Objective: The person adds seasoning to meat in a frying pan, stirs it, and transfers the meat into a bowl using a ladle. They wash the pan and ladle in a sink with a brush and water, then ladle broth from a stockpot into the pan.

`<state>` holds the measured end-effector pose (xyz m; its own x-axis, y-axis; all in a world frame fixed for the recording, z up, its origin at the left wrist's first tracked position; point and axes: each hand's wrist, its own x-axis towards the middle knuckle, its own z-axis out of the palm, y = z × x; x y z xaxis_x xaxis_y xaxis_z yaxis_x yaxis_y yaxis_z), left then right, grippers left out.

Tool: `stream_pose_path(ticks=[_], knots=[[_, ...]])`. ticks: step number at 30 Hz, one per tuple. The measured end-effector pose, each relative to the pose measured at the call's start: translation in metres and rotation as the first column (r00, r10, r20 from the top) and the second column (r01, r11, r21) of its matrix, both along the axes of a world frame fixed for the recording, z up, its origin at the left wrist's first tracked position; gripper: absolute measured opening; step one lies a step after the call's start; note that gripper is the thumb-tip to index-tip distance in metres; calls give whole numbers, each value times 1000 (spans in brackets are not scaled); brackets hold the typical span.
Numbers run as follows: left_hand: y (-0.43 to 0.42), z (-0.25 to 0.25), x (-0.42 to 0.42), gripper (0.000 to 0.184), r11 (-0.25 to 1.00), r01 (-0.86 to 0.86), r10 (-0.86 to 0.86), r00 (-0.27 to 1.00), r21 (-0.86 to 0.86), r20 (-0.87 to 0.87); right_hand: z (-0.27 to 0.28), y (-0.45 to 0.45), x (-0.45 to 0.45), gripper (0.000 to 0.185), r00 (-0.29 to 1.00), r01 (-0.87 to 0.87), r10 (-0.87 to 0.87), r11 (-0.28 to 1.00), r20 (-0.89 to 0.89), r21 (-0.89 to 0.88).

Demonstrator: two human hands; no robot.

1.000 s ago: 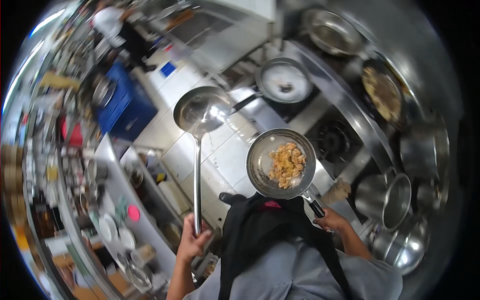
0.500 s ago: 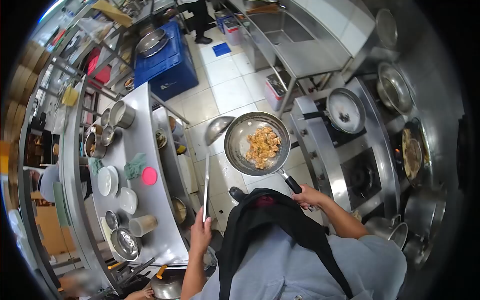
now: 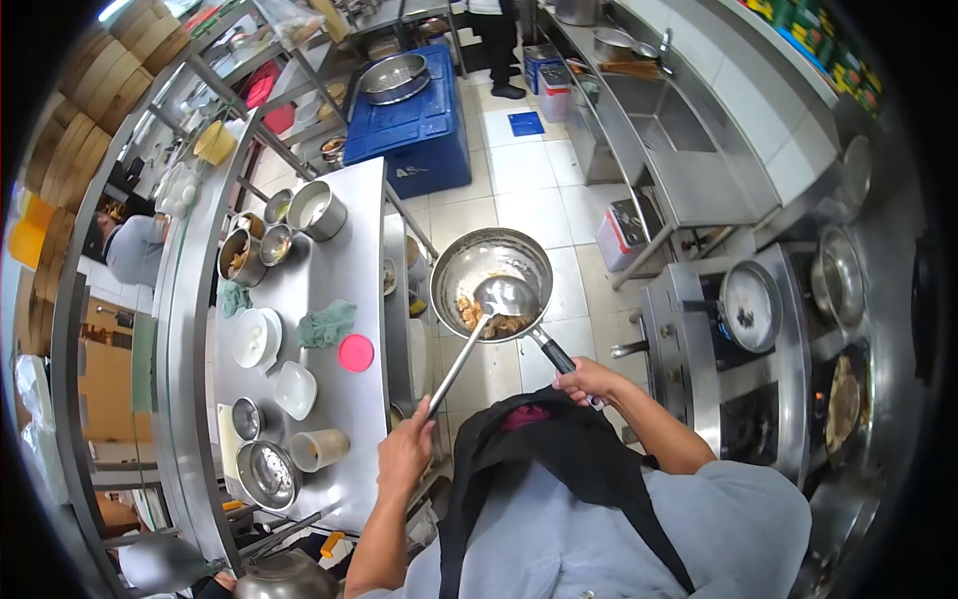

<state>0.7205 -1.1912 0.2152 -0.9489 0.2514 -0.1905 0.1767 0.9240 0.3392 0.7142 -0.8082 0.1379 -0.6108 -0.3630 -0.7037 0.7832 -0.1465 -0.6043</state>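
Note:
My left hand [image 3: 404, 449] is closed around the long metal handle of a ladle [image 3: 456, 371]. The ladle's bowl sits inside a deep frying pan [image 3: 489, 252], over browned chunks of food [image 3: 467, 311] gathered at the pan's near side. Part of the food is hidden under the ladle. With my right hand [image 3: 587, 382] I grip the pan's black handle [image 3: 555, 351], holding the pan in the air above the tiled floor, beside the steel table's edge.
On the left, a steel table [image 3: 349, 419] bears pots, a stack of white plates [image 3: 254, 339], a green cloth [image 3: 326, 324] and a pink lid [image 3: 355, 352]. A stove [image 3: 689, 349] with pans stands at right. Ahead are a blue chest [image 3: 419, 150], a sink [image 3: 679, 120] and another person's legs [image 3: 496, 45].
The ladle has gone from beside the pan into it. The food, spread in the pan earlier, is now bunched at the near side. The pan is closer to the steel table, and the view has turned.

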Motion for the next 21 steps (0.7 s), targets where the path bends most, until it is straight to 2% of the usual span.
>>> stream_pose_path(ticks=[1, 3, 4, 6, 8, 10, 12, 14, 16, 17, 19, 21], knots=[[-1, 6, -8, 51, 1000, -23, 23, 1000, -2, -6, 0, 5, -11, 23, 1000, -18, 18, 1000, 14, -17], [-2, 20, -15, 49, 973, -169, 157, 984, 157, 89, -23, 4, -51, 21, 999, -30, 29, 998, -20, -47], [0, 37, -12, 49, 971, -187, 174, 980, 145, 101, -30, 0, -62, 20, 998, -18, 14, 997, -53, -71], [10, 76, -13, 47, 942, -219, 169, 964, 255, 203, -22, -3, -71, 21, 998, -17, 15, 999, -64, -30], [9, 88, -3, 45, 938, -290, 224, 926, 191, 303, -8, 9, -63, 22, 977, -105, 122, 989, -176, 102], [21, 90, 5, 44, 939, -298, 242, 927, 170, 287, 1, 16, -75, 23, 965, -154, 159, 987, -208, 40], [28, 72, -7, 44, 950, -291, 257, 935, 115, 245, 17, 22, -99, 23, 962, -179, 185, 983, -200, 46], [41, 61, -42, 45, 948, -315, 306, 943, 48, 131, 18, 12, -140, 21, 956, -188, 208, 976, -207, 110], [40, 37, -76, 46, 950, -303, 302, 953, 75, 17, 14, 3, -171, 23, 959, -180, 190, 981, -212, 68], [46, 42, -90, 46, 945, -318, 318, 948, 73, 8, 15, 2, -174, 23, 954, -195, 205, 979, -220, 65], [57, 50, -108, 47, 943, -332, 327, 932, -3, -156, 15, 5, -171, 23, 952, -159, 156, 987, -264, 12], [54, 51, -99, 47, 950, -312, 311, 928, 31, -204, -13, 21, -154, 23, 937, -193, 196, 980, -290, 39]])
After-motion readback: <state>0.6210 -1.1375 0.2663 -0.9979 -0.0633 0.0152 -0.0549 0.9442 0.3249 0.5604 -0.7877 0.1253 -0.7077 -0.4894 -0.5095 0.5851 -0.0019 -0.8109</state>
